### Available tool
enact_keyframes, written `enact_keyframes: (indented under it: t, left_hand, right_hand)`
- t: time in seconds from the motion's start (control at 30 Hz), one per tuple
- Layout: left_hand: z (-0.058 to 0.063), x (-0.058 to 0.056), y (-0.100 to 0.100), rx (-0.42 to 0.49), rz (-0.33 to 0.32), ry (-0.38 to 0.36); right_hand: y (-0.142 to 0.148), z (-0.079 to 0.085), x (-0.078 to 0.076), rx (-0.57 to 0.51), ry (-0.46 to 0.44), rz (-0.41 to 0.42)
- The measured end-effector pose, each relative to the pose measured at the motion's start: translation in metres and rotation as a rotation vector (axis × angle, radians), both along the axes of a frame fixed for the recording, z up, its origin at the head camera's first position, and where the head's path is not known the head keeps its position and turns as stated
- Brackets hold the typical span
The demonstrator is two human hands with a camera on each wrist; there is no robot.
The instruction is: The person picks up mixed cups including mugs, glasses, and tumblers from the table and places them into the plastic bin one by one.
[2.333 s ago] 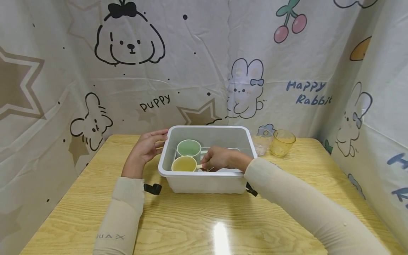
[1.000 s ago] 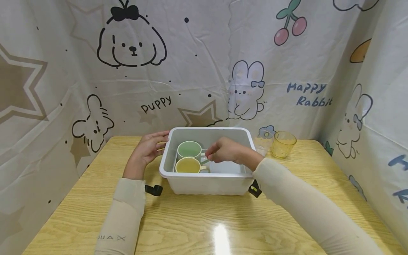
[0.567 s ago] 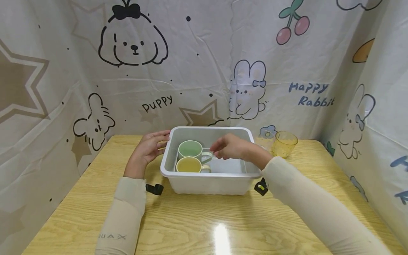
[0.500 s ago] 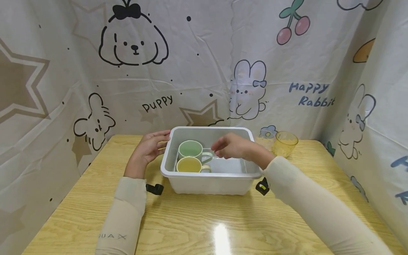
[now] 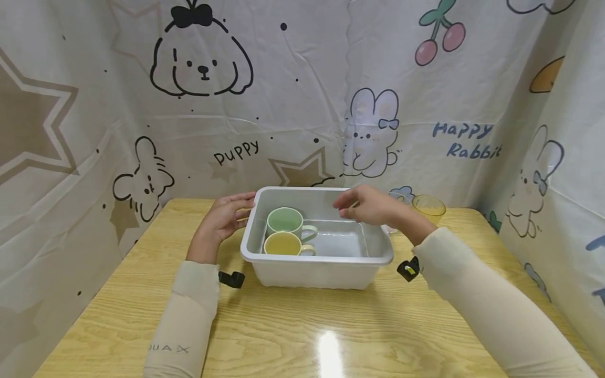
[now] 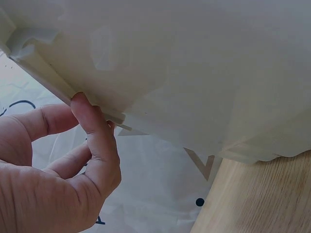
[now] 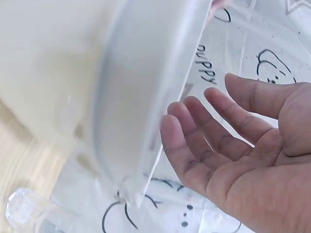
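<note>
Clock positions are read from the person's side of the table (image 5: 264, 331), with the white plastic basin (image 5: 314, 274) at the dial's centre.

Left hand (image 5: 223, 219): forearm enters from seven o'clock. Bent digits hold the basin's rim at ten o'clock, tips at the lip.

Right hand (image 5: 366, 206): forearm enters from four o'clock, wrist passing above the basin's right rim. The hand hangs over the basin between one and two o'clock, fingers loosely curved toward nine o'clock, thumb and fingers apart, holding nothing.

Obscured parts: the near rim covers the lower body of the yellow mug (image 5: 282, 243). The yellow mug in turn covers part of the green mug (image 5: 284, 221) behind it. The right wrist cuts off the lower part of the amber glass tumbler (image 5: 429, 206), between two and three o'clock outside the basin. It also masks most of the clear tumbler (image 7: 22, 208); the right wrist view shows only part of that, blurred.

Orientation: the basin's long axis runs nine to three o'clock. Both mugs stand upright inside its left half, green at ten o'clock, yellow at eight, handles toward three.
</note>
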State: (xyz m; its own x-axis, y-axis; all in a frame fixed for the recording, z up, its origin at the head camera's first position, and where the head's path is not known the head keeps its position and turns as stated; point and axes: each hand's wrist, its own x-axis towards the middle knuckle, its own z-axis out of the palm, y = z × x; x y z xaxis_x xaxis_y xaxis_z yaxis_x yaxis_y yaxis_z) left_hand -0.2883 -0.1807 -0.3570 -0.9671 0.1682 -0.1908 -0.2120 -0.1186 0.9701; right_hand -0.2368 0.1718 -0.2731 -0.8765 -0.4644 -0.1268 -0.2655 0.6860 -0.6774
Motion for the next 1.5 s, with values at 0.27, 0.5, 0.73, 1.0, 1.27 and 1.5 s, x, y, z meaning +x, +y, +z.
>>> enact_keyframes:
  t: [0.27, 0.5, 0.73, 1.0, 1.27, 1.5]
  left_hand:
    - [0.000, 0.001, 0.000, 0.000, 0.008, -0.005]
    - [0.000, 0.001, 0.000, -0.010, 0.013, 0.002]
    - [0.000, 0.001, 0.000, 0.011, 0.012, 0.007]
    - [-0.003, 0.001, -0.002, 0.015, -0.001, 0.024]
    - [-0.002, 0.000, 0.000, 0.015, 0.002, 0.017]
    - [0.000, 0.002, 0.000, 0.012, 0.006, 0.017]
  right_hand:
    - [0.020, 0.003, -0.004, 0.065, 0.176, -0.004]
    - [0.039, 0.004, -0.006, 0.144, 0.307, 0.034]
    - [0.058, 0.003, -0.008, 0.242, 0.401, -0.002]
    - [0.081, -0.007, -0.017, 0.312, 0.472, -0.031]
    - [0.101, -0.021, -0.026, 0.358, 0.481, -0.048]
    - [0.119, -0.037, -0.037, 0.409, 0.402, -0.114]
